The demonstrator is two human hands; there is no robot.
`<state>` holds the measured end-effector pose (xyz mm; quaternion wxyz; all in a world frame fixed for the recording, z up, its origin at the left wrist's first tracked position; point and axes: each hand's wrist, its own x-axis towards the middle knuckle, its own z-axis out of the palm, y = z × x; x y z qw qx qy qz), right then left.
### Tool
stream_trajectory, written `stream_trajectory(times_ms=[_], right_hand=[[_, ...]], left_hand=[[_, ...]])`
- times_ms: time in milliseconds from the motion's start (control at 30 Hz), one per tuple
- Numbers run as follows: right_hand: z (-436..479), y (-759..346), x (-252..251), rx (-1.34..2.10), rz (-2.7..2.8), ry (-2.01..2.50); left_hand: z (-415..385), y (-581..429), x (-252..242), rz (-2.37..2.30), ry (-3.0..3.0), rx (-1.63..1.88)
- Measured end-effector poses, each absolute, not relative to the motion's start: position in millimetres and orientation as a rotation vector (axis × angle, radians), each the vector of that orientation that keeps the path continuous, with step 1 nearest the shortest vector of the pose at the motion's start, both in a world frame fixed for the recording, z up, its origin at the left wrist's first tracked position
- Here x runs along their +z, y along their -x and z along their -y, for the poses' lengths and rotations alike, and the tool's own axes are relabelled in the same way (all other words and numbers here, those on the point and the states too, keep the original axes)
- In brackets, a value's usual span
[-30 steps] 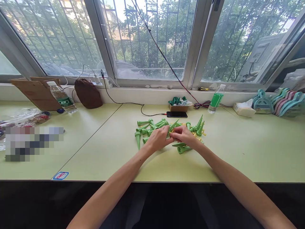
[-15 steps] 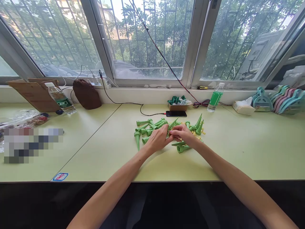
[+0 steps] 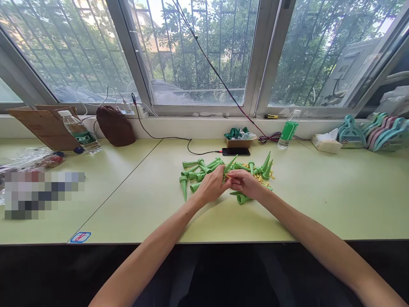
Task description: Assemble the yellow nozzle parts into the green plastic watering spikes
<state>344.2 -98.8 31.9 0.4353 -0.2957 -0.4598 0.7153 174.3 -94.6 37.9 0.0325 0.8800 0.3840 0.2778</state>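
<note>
My left hand point(image 3: 212, 186) is closed around a green plastic watering spike point(image 3: 231, 163), whose pointed end sticks up and away past my fingers. Close against it, my right hand point(image 3: 246, 183) pinches a small yellow piece point(image 3: 228, 175) at the spike's wide end; whether the piece is inside the spike is hidden by my fingers. Several more green spikes point(image 3: 183, 186) lie loose to the left of my hands. Others, including an upright-pointing spike point(image 3: 267, 170), lie to the right among scattered small yellow pieces point(image 3: 272, 175).
Behind the pile lie a phone point(image 3: 235, 152) on a cable and a small open box point(image 3: 238, 143). A water bottle point(image 3: 288, 130), tissue pack point(image 3: 326, 142) and pastel plastic clips point(image 3: 352, 134) stand back right. At left are another bottle point(image 3: 79, 132) and a brown bag point(image 3: 115, 127).
The right hand's fingers have shifted slightly at the spike's wide end, and the yellow piece shows more clearly. The spike in my left hand has tilted a little.
</note>
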Motion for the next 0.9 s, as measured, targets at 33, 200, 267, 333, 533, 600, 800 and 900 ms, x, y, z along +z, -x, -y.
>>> stream_trajectory(times_ms=[33, 200, 267, 333, 533, 600, 800, 900], right_hand=[[97.9, -344.5, 30.4, 1.805, 1.132, 0.727], [98.3, -343.4, 29.5, 1.793, 1.145, 0.762], [99.5, -342.5, 30.3, 1.724, 1.189, 0.789], [100.9, -341.4, 31.2, 1.628, 1.256, 0.828], [107.1, -340.9, 37.0, 1.195, 1.557, 1.009], [108.6, -341.6, 39.1, 1.002, 1.68, 1.067], [107.5, -341.5, 38.8, 0.822, 1.768, 1.094], [106.1, -339.6, 37.8, 1.071, 1.618, 1.084]], left_hand=[[94.6, -174.2, 38.0, -1.183, -2.713, 0.852], [94.1, -173.8, 37.5, -1.176, -2.701, 0.847], [94.3, -173.3, 37.8, -1.182, -2.694, 0.836], [95.2, -172.7, 39.0, -1.196, -2.695, 0.809], [99.0, -171.7, 43.9, -1.214, -2.737, 0.683], [99.5, -171.8, 44.4, -1.206, -2.743, 0.657], [98.7, -171.7, 42.4, -1.17, -2.727, 0.675], [98.2, -172.0, 40.4, -1.187, -2.718, 0.686]])
